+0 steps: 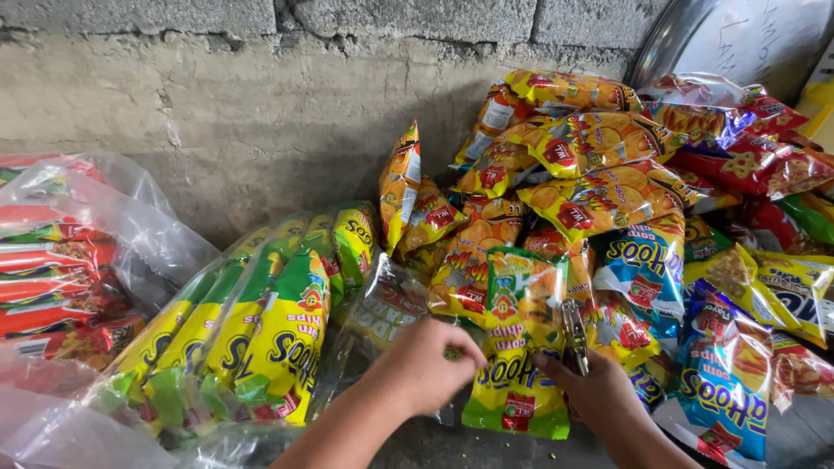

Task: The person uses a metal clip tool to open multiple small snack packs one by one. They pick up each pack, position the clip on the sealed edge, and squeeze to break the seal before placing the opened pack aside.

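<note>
**Tool and packet held in a tight pocket between snack piles**

The left hand [426, 365] is closed, pinching the edge of a green-and-yellow chip packet [514, 347] standing on the floor [486, 447]. The right hand [591, 386] grips a metal stapler-like tool [573, 334] beside the packet. A misplaced bite could, I judge, pierce the bag or nip a finger. Room is scarce: the green packet row [261, 321] crowds one side, the loose snack heap [625, 191] the other, and the concrete wall [243, 113] stands behind.

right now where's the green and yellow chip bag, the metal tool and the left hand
green and yellow chip bag [512, 347], head view, bag's yellow middle
metal tool [573, 334], head view, its shiny body
left hand [426, 365], head view, back of hand
</note>
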